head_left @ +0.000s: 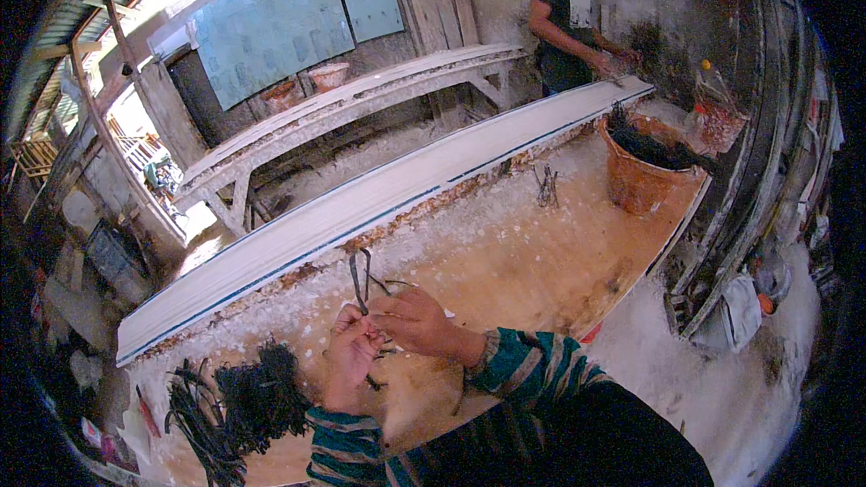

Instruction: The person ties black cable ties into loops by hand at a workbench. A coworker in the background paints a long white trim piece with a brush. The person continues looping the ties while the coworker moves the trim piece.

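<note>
Basically, in head view, the thin black looped strip point(366, 281) juts beyond the fingertips, long axis toward the far edge of the tan, flat-topped table point(532, 261). L hand point(350, 350), nearest its base, pinches it; R hand point(417, 320) curls just beside, hold hidden, can't tell.

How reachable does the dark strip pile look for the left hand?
Likely yes: the dark strip pile lies just left of the left hand on the worktop, nothing visible between. Its fingers look busy with a dark strip, though.
</note>
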The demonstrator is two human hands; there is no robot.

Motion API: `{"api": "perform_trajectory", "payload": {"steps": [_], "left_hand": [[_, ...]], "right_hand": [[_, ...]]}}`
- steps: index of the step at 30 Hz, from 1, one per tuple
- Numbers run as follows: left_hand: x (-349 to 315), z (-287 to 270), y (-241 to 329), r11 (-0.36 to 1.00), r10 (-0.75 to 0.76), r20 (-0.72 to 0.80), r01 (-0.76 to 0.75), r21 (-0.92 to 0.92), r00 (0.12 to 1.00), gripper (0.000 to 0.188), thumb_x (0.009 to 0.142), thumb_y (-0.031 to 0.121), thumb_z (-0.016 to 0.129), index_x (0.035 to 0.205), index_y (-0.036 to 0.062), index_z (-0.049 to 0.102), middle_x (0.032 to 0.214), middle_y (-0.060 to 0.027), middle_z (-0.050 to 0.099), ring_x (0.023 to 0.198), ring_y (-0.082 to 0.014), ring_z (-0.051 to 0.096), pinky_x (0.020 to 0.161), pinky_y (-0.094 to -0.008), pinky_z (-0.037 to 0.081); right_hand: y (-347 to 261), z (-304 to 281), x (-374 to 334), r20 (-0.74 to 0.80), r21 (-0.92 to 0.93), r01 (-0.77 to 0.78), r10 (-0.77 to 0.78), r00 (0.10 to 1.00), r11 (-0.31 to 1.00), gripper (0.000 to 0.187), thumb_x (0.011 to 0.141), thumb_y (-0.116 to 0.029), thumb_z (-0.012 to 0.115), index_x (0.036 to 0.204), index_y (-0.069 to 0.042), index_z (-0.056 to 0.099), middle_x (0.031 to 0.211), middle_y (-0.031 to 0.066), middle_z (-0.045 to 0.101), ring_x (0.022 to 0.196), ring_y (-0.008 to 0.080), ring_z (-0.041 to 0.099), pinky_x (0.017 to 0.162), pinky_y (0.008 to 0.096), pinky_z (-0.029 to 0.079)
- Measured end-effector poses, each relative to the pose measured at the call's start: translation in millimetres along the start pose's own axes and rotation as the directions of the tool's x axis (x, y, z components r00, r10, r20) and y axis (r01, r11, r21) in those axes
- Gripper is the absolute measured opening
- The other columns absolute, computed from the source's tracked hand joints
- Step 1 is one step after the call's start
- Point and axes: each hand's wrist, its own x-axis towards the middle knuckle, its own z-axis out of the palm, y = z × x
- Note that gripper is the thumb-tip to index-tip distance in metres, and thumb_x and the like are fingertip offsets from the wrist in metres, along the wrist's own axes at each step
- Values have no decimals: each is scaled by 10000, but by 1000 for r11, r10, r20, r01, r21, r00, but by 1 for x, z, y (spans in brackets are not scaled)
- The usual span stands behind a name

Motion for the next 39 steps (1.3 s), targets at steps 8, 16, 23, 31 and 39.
{"api": "perform_trajectory", "payload": {"steps": [8, 16, 23, 31, 39], "left_hand": [[-2, 3, 5, 987, -26, -52, 34, 159, 998, 167, 781, 29, 564, 914, 83, 478, 703, -10, 552, 629, -98, 551, 509, -201, 459], [-1, 9, 1, 972, 101, -142, -68, 224, 985, 247, 784, 17, 559, 1003, 78, 463, 829, -38, 577, 692, -99, 558, 553, -183, 449], [0, 8, 1, 957, 130, -142, -87, 276, 981, 249, 787, 4, 546, 1017, 74, 484, 891, -49, 589, 733, -96, 556, 545, -186, 437], [3, 4, -3, 768, 297, -92, -181, 614, 950, 171, 785, 0, 551, 937, 69, 512, 831, -20, 574, 696, -68, 524, 532, -186, 426], [-1, 16, -6, 544, 455, -32, -249, 801, 890, 134, 782, -19, 546, 898, 38, 509, 793, -18, 546, 700, -72, 505, 548, -189, 427]], "right_hand": [[5, 1, -1, 256, 173, -156, 109, 961, 973, 261, 797, -188, 510, 1045, -108, 523, 1120, 87, 536, 923, 282, 549, 738, 383, 456], [7, 6, -2, 240, 260, -311, 250, 938, 914, 165, 750, -46, 563, 914, -34, 547, 984, 105, 571, 861, 286, 570, 707, 330, 479], [15, 19, -11, 129, 211, -297, 275, 953, 931, 139, 758, -40, 579, 896, -29, 564, 940, 119, 574, 849, 279, 571, 714, 329, 475], [14, 19, -12, 188, 204, -336, 300, 935, 920, 139, 760, -53, 574, 899, -38, 571, 931, 117, 573, 851, 281, 566, 718, 336, 469], [10, 14, -8, 182, 194, -357, 324, 928, 914, 137, 762, -54, 568, 898, -45, 583, 893, 111, 577, 828, 271, 561, 711, 340, 463]]}}
